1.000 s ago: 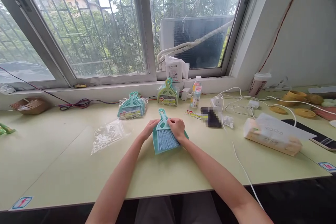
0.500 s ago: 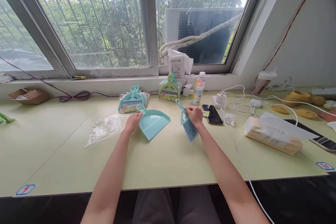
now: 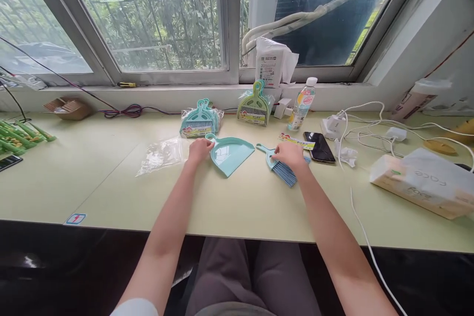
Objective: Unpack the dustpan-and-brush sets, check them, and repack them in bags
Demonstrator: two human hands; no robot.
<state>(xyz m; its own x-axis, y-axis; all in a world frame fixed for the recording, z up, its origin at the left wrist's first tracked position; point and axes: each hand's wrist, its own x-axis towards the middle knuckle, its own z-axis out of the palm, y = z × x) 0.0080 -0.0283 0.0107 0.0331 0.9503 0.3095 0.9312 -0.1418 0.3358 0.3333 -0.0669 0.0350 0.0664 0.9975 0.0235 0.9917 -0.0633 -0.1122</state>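
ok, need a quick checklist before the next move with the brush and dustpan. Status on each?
1. Brush and dustpan apart: ok, bare table shows between them.
2. Left hand at the dustpan: ok, at its narrow end.
3. Right hand firm on the brush: cannot tell, the hand hides part of it.
4. Clear bag off the dustpan: ok, it lies to the left, beside the left hand.
5. Phone uncovered: not ok, a printed card overlaps its edge.
6. Bottle cap on: ok.
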